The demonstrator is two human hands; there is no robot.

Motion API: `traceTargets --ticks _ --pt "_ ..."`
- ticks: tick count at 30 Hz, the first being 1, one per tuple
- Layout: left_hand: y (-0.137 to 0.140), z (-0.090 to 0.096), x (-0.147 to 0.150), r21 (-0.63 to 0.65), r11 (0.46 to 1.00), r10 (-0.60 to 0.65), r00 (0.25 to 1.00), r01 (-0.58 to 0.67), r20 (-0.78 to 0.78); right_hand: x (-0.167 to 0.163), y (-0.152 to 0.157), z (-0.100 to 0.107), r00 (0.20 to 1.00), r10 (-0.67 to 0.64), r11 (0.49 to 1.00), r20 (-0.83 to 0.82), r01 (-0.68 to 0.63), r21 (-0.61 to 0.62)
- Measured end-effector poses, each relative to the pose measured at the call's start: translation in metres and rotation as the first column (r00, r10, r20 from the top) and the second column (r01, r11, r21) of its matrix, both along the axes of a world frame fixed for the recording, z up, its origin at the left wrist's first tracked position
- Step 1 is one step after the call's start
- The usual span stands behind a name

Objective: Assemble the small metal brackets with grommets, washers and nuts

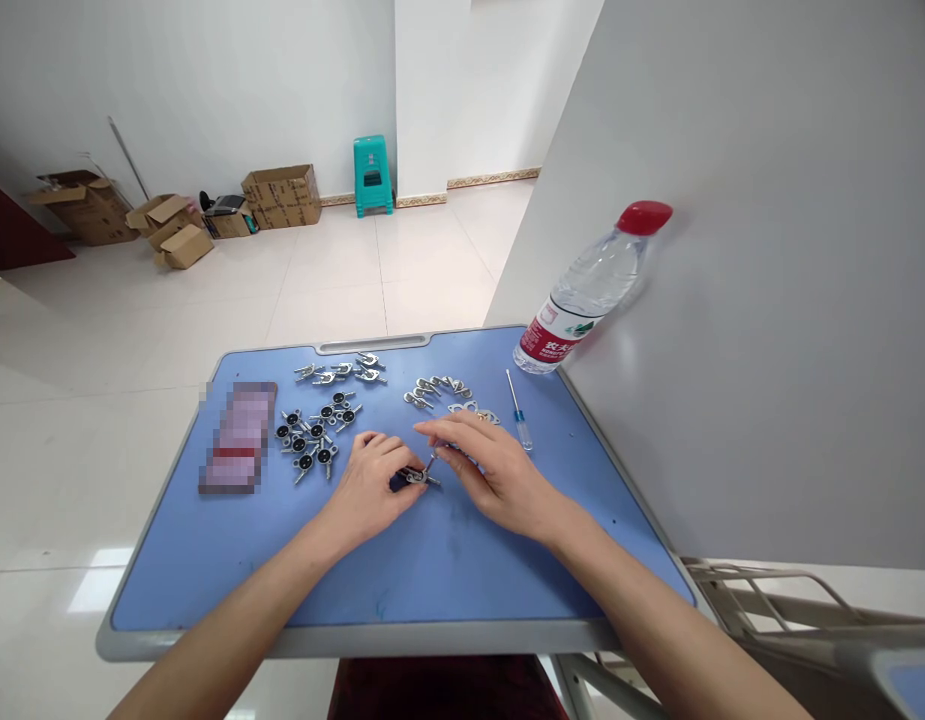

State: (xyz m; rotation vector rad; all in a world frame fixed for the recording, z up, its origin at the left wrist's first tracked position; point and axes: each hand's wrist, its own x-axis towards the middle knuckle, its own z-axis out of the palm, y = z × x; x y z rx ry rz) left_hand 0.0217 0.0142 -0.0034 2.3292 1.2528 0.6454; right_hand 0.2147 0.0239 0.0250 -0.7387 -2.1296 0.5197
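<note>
My left hand (pixel 378 482) is closed around a small metal fitting (pixel 418 478), holding it low over the blue tabletop. Opposite it, my right hand (pixel 492 462) pinches a small thin metal piece (pixel 433 460) just above that fitting; whether the two touch I cannot tell. Beyond my right hand lie several flat metal plates (pixel 473 409) and an arc of small metal parts (pixel 439 386). Several fittings with black round centres (pixel 316 431) are grouped left of my left hand. Farther back sit more silver fittings (pixel 343 370).
A screwdriver (pixel 519 420) with a clear blue handle lies right of my right hand. The water bottle (pixel 582 290) stands at the far right corner by a grey panel (pixel 769 300). A blurred pinkish flat object (pixel 241 438) occupies the table's left side. Cardboard boxes (pixel 282 195) and a teal stool (pixel 372 172) are beyond.
</note>
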Motion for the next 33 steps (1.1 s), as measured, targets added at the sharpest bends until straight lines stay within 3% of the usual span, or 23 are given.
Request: traceTargets --ticks 6,12,19,26,33 --pt "0.001 -0.001 0.000 0.021 1.000 -0.007 1.000 0.006 0.023 -0.009 0.001 -0.005 0.994 -0.110 0.979 0.024 0.104 0.178" --pt "0.000 0.002 0.000 0.010 1.000 -0.011 1.000 0.011 0.018 -0.011 0.003 -0.004 0.996 -0.085 0.994 -0.011 0.086 0.073" --pt "0.000 0.003 0.001 0.025 1.000 -0.012 1.000 0.012 -0.002 -0.017 0.004 -0.011 0.971 -0.222 0.968 -0.084 0.230 0.100" --pt "0.001 -0.003 0.001 0.031 0.999 0.008 1.000 -0.008 -0.012 -0.019 0.000 -0.014 0.964 -0.251 0.967 -0.091 0.254 0.025" --pt "-0.001 0.002 0.003 0.043 0.999 0.018 0.999 -0.016 -0.039 -0.017 0.002 -0.014 0.961 -0.256 0.965 -0.100 0.260 0.024"
